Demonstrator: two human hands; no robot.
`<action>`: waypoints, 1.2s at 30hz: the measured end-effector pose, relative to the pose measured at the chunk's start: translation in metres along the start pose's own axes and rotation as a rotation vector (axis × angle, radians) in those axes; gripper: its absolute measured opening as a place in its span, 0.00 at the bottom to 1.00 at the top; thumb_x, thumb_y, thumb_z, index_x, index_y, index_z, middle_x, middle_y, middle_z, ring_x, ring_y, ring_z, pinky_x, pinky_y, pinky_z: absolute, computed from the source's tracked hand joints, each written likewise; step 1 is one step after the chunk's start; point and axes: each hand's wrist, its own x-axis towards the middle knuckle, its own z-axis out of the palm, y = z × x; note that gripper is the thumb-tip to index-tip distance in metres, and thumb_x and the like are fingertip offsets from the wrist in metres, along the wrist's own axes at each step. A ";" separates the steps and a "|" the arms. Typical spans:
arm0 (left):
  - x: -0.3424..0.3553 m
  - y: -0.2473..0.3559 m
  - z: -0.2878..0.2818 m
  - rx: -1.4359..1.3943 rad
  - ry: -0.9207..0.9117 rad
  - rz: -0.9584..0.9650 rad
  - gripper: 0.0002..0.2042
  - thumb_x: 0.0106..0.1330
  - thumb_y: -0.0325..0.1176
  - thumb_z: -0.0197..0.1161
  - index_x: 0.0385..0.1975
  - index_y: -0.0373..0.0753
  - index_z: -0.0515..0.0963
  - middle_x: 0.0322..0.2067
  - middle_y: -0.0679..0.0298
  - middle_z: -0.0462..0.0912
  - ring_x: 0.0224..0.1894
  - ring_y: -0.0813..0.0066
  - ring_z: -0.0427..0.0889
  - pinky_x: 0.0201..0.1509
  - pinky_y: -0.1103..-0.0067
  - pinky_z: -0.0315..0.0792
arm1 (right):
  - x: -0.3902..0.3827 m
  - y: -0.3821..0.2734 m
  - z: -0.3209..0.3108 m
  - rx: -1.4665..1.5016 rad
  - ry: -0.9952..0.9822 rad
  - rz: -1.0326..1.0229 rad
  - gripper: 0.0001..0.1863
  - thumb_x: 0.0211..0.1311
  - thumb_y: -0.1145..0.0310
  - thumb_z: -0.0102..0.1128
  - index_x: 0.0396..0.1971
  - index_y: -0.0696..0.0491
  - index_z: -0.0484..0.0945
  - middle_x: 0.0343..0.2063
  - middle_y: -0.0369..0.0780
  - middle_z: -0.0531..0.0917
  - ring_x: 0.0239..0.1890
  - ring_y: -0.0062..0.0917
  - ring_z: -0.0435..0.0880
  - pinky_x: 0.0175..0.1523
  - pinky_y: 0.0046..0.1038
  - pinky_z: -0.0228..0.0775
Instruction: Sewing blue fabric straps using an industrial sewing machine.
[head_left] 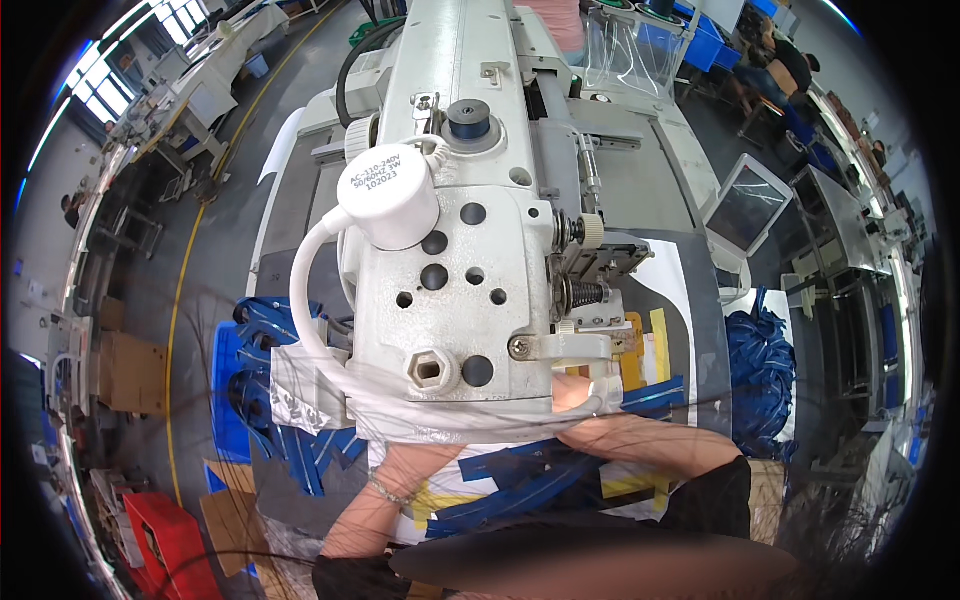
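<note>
A white industrial sewing machine (450, 300) fills the middle, with a white cylinder lamp unit and cable (385, 200) on it. My left hand (445, 455) disappears beneath the machine head's lower edge, its fingers hidden. My right hand (575, 410) reaches under the head's right side by the needle area, mostly covered by machine parts. Blue zipper-like strips (510, 490) lie between my forearms on a pale work surface with yellow tape (630, 485), and another blue strip (655, 395) runs right from near my right hand.
Piles of blue strips lie left (280, 420) and right (760, 380). Beside them are a blue bin (225, 420), red bins (165, 540) and cardboard boxes (135, 370). A tablet-like screen (750, 205) stands right. Co-workers (780, 75) are in the background, including a pink-clad person (555, 30) behind the machine.
</note>
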 end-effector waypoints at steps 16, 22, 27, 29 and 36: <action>-0.005 -0.001 0.003 -0.099 -0.039 -0.034 0.21 0.63 0.47 0.53 0.53 0.45 0.73 0.47 0.58 0.77 0.51 0.60 0.74 0.58 0.61 0.65 | 0.015 0.027 0.024 0.703 0.152 -0.067 0.12 0.47 0.69 0.60 0.35 0.51 0.79 0.28 0.39 0.83 0.32 0.36 0.83 0.37 0.32 0.75; -0.008 0.002 0.001 -0.091 -0.021 -0.053 0.22 0.62 0.47 0.54 0.54 0.46 0.72 0.50 0.59 0.75 0.54 0.61 0.73 0.60 0.62 0.63 | 0.019 0.023 -0.002 -0.096 0.016 -0.244 0.14 0.42 0.66 0.61 0.33 0.46 0.80 0.24 0.34 0.82 0.26 0.31 0.83 0.29 0.30 0.76; -0.009 -0.001 0.008 -0.069 0.010 -0.050 0.22 0.62 0.47 0.55 0.55 0.46 0.72 0.52 0.59 0.75 0.56 0.62 0.71 0.62 0.62 0.61 | 0.023 0.031 0.002 0.077 0.019 -0.289 0.10 0.42 0.66 0.60 0.30 0.47 0.78 0.20 0.34 0.80 0.25 0.31 0.82 0.29 0.30 0.75; -0.007 -0.002 0.012 -0.056 0.024 -0.042 0.23 0.62 0.47 0.55 0.55 0.47 0.72 0.53 0.59 0.74 0.57 0.62 0.71 0.63 0.62 0.61 | 0.025 0.035 0.008 0.330 0.086 -0.256 0.10 0.43 0.67 0.59 0.30 0.48 0.77 0.20 0.35 0.79 0.25 0.32 0.81 0.30 0.31 0.74; -0.006 0.001 0.000 -0.156 -0.042 -0.084 0.23 0.61 0.48 0.56 0.55 0.47 0.71 0.54 0.60 0.73 0.58 0.60 0.70 0.63 0.62 0.60 | 0.021 0.042 0.004 0.434 -0.064 -0.234 0.14 0.44 0.71 0.58 0.36 0.49 0.76 0.20 0.38 0.78 0.26 0.35 0.80 0.31 0.33 0.72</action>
